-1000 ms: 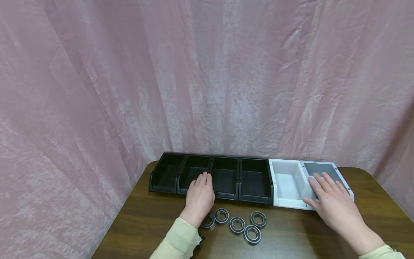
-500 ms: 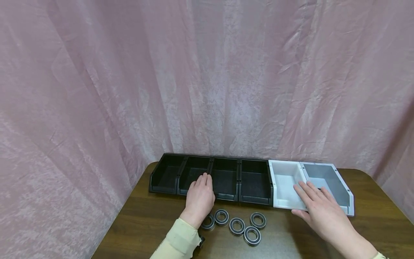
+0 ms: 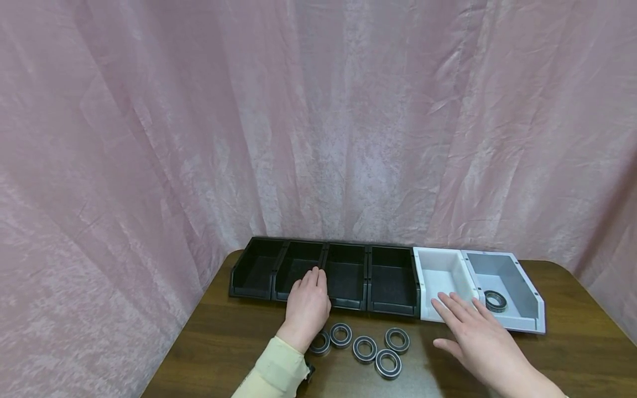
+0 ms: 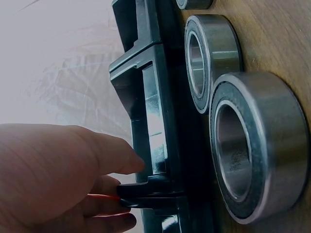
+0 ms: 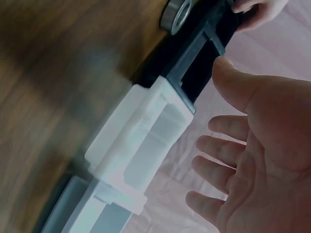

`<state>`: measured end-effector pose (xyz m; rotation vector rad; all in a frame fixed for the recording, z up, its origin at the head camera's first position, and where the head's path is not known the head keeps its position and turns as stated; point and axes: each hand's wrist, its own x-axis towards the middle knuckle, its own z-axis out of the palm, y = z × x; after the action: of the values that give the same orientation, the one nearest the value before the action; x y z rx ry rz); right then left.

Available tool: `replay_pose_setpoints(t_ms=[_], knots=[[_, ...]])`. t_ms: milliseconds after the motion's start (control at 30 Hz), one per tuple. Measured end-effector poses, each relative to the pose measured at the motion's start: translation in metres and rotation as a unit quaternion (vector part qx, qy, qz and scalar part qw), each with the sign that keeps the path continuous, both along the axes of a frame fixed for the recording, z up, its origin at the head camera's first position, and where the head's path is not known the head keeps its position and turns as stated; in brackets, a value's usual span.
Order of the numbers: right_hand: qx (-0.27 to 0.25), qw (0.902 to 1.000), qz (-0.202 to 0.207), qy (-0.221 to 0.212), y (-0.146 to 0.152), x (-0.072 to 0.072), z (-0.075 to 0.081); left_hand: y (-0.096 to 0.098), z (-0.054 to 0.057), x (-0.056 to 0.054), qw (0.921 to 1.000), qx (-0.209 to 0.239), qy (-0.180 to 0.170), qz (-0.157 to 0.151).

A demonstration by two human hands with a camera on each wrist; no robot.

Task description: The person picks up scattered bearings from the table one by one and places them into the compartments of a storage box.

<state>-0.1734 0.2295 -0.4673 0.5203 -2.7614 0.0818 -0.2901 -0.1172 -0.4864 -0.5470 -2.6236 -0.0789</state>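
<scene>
My left hand rests at the front of the black bins, its fingers extended over the edge between two of them. In the left wrist view its thumb and fingertips lie along the divider. My right hand is spread with nothing in it, held over the front of the white bin. A ball bearing lies near the front left of the light grey bin. Several more bearings lie flat on the table before the black bins, one partly behind my left wrist.
The bins stand side by side in a row along the back of the brown wooden table. A pink curtain hangs right behind them. A small dark object shows beside the left sleeve.
My right hand has drawn back and left from over the grey bin to the white bin's front, uncovering the bearing inside the grey bin. My left hand has stayed in place.
</scene>
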Motion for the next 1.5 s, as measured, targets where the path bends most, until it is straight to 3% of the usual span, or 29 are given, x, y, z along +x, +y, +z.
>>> replay_pose_setpoints(t_ms=[100,400,600,1267,1500], knots=[[0.002,0.9999,-0.003,-0.010,-0.005,0.003,0.000,0.000,0.001,0.000,1.0000,0.002,0.000,-0.001],[-0.001,0.9996,0.019,0.021,-0.015,0.009,-0.002,0.001,0.001,0.001,1.0000,-0.003,0.006,0.001],[0.002,0.9998,0.018,-0.007,-0.023,0.011,-0.002,0.000,0.001,0.001,1.0000,-0.005,0.005,0.002],[0.011,0.9989,0.030,-0.035,-0.030,0.011,-0.010,0.000,-0.001,0.001,1.0000,-0.004,-0.002,0.004],[0.005,0.9957,0.016,-0.091,-0.033,0.009,-0.010,0.000,-0.001,0.000,1.0000,-0.005,0.000,0.005]])
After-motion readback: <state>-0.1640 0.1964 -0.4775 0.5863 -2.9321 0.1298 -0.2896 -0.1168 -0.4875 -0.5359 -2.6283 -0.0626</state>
